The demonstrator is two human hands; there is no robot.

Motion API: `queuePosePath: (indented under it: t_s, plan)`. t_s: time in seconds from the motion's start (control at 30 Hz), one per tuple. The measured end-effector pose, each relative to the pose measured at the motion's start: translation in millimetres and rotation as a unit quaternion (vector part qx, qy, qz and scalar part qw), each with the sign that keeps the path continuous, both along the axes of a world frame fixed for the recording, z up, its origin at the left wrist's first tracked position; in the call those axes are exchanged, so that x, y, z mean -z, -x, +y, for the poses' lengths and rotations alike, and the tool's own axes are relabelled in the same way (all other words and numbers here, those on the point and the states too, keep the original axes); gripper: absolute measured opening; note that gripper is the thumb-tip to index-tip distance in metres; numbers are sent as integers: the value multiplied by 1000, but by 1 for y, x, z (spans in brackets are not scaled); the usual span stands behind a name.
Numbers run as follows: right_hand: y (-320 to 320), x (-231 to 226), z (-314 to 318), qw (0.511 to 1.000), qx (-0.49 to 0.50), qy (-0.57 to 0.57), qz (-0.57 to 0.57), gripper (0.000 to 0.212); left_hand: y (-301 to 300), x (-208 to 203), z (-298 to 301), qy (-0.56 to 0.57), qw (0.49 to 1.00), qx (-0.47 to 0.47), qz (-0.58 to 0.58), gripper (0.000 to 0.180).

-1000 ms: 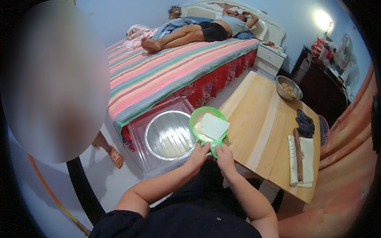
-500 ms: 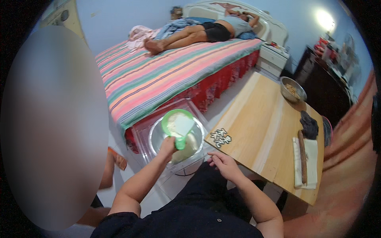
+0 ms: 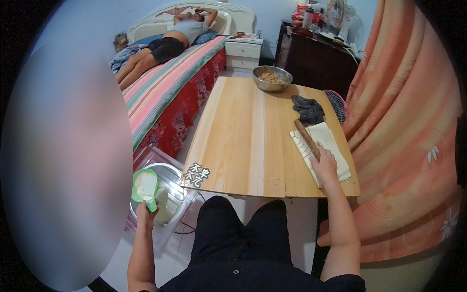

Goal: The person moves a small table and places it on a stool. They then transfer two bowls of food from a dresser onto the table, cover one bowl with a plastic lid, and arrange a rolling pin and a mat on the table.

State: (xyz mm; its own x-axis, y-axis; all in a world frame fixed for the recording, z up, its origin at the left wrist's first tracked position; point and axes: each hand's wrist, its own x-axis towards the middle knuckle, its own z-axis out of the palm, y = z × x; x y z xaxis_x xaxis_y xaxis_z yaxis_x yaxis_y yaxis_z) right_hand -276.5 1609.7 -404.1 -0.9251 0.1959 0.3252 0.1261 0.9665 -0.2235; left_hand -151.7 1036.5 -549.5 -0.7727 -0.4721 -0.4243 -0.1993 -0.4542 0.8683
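My left hand (image 3: 145, 210) is closed round the handle of a green scoop (image 3: 152, 204) with white flour (image 3: 145, 185) and a white flat piece in it. The scoop is above a steel basin (image 3: 182, 182) at the lower left, where pale dough (image 3: 163, 207) partly shows. At the right of the wooden table, my right hand (image 3: 325, 165) grips the near end of a brown rolling pin (image 3: 305, 136). The pin lies slanted over a folded cream cloth (image 3: 333, 146). Some of my right fingers are hidden behind the hand.
A metal bowl (image 3: 272, 85) of chopped food stands at the far edge of the wooden table (image 3: 233, 136). Near it lies a dark crumpled cloth (image 3: 309, 109). A person (image 3: 180, 39) lies on the striped bed (image 3: 160, 92). An orange curtain (image 3: 399, 146) hangs at right; a blurred area covers the left.
My view has turned right toward the table. My right hand has moved from the table's near left corner to the rolling pin. The scoop stays in my left hand.
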Motion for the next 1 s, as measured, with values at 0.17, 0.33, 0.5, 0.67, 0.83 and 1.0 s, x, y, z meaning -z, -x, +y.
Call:
queuePosePath:
  t_s: [0.17,0.33,0.5,0.67,0.83,1.0]
  plan:
    - [13,24,32,995,40,1,-95,44,-11,2,-8,9,1000,23,-1,31]
    - [27,29,38,993,44,-16,-111,36,-19,-1,-11,26,999,32,17,44]
    - [21,3,32,985,56,61,-154,33,-34,5,-18,31,999,-31,3,57]
    - [23,11,41,985,42,39,-164,31,-42,3,-13,69,991,-109,29,49]
    - [20,1,32,924,-30,354,-143,30,-45,-64,43,284,918,-158,226,34]
    - [0,0,-50,845,-138,497,-143,25,-14,-115,111,174,944,201,197,33]
